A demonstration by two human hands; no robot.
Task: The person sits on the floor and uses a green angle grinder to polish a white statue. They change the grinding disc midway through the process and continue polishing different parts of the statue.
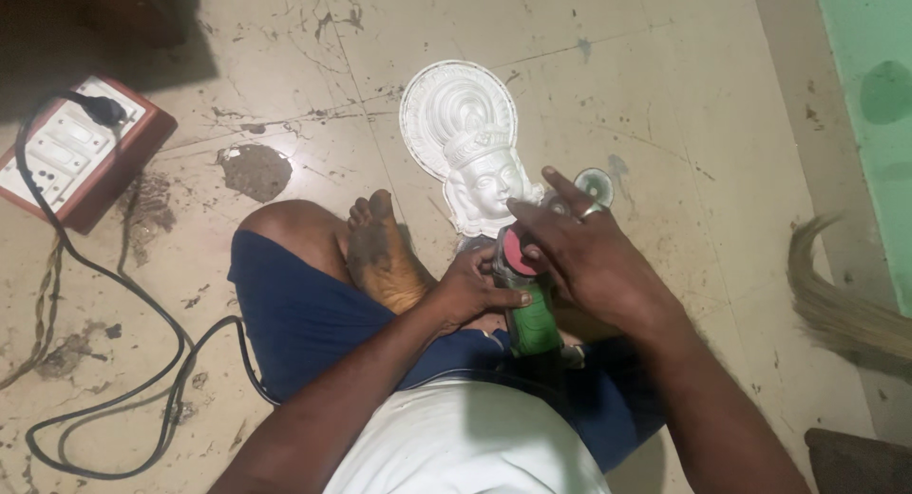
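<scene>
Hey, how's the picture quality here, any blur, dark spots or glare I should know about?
Head view: evenly lit at the centre, white face cast sharp; top-left corner falls into deep shadow; broom bristles at the right edge look smeared; both hands, left hand and right hand, slightly soft; no strong glare on the floor.

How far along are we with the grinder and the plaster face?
Done: the white plaster face casting lies out on the floor, and a black cord is plugged into the switch board. In hand: left hand holds the green angle grinder while right hand works at its red disc. Left: the disc isn't touching the casting; a spare disc lies beside it.
</scene>
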